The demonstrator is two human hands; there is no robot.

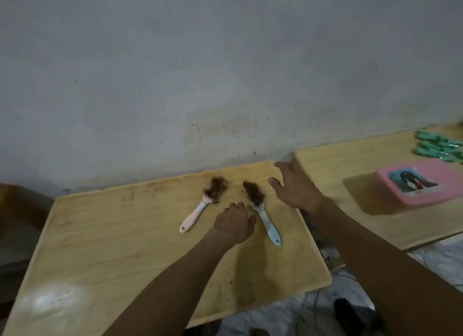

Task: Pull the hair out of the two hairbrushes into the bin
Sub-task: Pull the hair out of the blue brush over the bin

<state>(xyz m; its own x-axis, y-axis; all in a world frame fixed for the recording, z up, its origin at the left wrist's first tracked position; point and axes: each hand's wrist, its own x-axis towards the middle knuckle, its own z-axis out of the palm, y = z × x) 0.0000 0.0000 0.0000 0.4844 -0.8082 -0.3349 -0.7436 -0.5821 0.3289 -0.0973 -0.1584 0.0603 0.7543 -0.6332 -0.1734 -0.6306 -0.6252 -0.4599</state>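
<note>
Two small hairbrushes lie on a wooden table (112, 235) near its far edge. The pink-handled brush (194, 216) is on the left, its head matted with brown hair (217, 186). The blue-handled brush (269, 226) is on the right, also clogged with a clump of brown hair (253, 192). My left hand (235, 224) hovers between the two handles, fingers curled, holding nothing. My right hand (294, 185) is spread open just right of the blue brush's head, above the table's far right corner. No bin is in view.
A second wooden table (350, 165) stands to the right across a narrow gap. On it are a pink box (421, 182) with a picture on its lid and several green items (438, 147). A grey wall runs behind both tables. Cables lie on the floor below.
</note>
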